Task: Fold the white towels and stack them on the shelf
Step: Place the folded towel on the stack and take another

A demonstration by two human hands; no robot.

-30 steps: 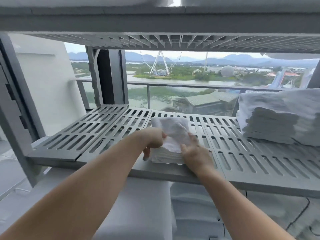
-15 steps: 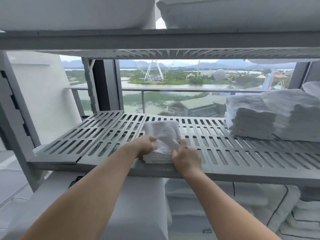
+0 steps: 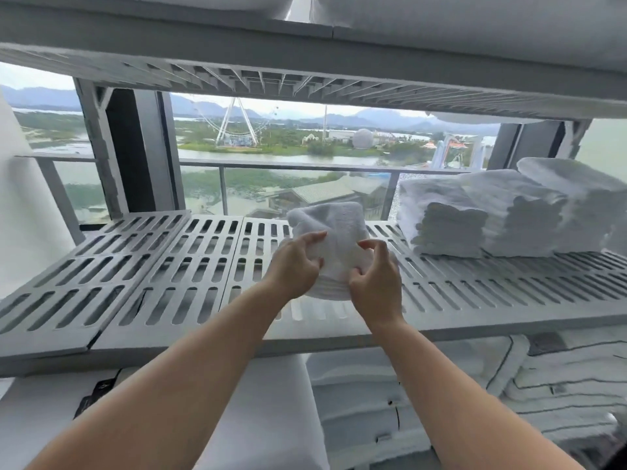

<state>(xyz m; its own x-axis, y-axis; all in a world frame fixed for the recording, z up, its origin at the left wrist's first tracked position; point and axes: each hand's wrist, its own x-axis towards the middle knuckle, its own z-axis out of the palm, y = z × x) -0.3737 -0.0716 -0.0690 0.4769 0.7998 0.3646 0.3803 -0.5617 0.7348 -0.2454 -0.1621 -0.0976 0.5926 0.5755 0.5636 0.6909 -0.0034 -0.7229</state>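
A small stack of folded white towels (image 3: 334,232) sits on the grey slotted shelf (image 3: 190,276), near its middle. My left hand (image 3: 296,262) grips the stack's left side with curled fingers. My right hand (image 3: 375,283) pinches its right front corner. The top towel's far edge is bunched up and rounded. Further right on the same shelf stands a larger stack of folded white towels (image 3: 481,215), apart from both hands.
Another slotted shelf (image 3: 305,76) hangs close overhead with white bedding on it. Below the working shelf lie white pillows and linens (image 3: 424,401). Behind the shelf are a window frame (image 3: 135,154) and a balcony rail (image 3: 305,164).
Both hands have shifted the small towel stack to the right and deeper onto the shelf, closer to the large stack. The top towel now bulges up at the back.
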